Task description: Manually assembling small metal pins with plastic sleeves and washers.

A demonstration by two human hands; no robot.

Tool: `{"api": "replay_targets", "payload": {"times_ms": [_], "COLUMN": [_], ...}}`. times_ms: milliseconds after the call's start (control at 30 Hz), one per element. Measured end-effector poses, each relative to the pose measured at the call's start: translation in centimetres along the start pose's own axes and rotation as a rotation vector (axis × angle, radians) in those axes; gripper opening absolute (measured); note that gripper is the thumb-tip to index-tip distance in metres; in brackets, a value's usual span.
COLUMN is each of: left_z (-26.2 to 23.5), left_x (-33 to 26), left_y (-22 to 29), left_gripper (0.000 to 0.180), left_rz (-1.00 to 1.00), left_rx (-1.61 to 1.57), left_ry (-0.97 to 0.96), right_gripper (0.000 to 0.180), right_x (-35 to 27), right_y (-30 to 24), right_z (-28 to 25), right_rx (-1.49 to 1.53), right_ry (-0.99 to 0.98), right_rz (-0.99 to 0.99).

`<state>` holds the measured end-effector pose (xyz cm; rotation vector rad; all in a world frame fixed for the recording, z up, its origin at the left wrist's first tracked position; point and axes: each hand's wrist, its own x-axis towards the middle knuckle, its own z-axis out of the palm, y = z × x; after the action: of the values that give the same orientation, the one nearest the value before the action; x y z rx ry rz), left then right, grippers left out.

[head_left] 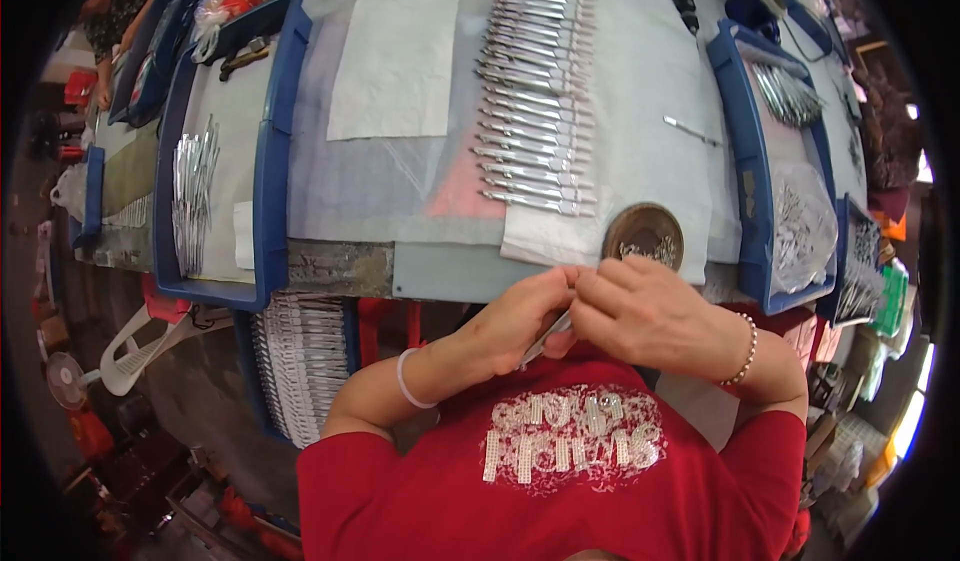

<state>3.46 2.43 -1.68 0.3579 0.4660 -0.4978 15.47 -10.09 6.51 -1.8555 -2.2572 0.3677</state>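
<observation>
A slim metal tool (pixel 547 338), shiny and flat like a tweezer blade, sits pinched between both hands just above the red shirt (pixel 560 481). The left hand (pixel 520 326) has its grip closed narrow around the tool's lower end, a white band on the wrist. The right hand (pixel 650 311) closes its fingertips on the upper end, a beaded bracelet (pixel 744 351) at the wrist. Just beyond the grip, a round brown dish (pixel 643 233) holds tiny glinting parts. Farther up the worktop (pixel 650 81), a long row of silvery tools (pixel 535 91) lies on pale cloth. Blue trays (pixel 270 161) flank both sides.
</observation>
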Motion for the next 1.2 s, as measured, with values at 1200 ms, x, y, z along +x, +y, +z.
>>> {"api": "replay_targets", "payload": {"times_ms": [1200], "left_z": [8.9], "left_x": [-7.9], "left_y": [5.6], "left_gripper": [0.01], "left_rz": [2.507], "left_rx": [1.086], "left_ry": [-0.772], "right_gripper": [0.029], "right_x": [2.9], "right_y": [4.1], "right_z": [1.5], "right_rx": [0.374], "right_ry": [0.405], "right_rz": [0.473]}}
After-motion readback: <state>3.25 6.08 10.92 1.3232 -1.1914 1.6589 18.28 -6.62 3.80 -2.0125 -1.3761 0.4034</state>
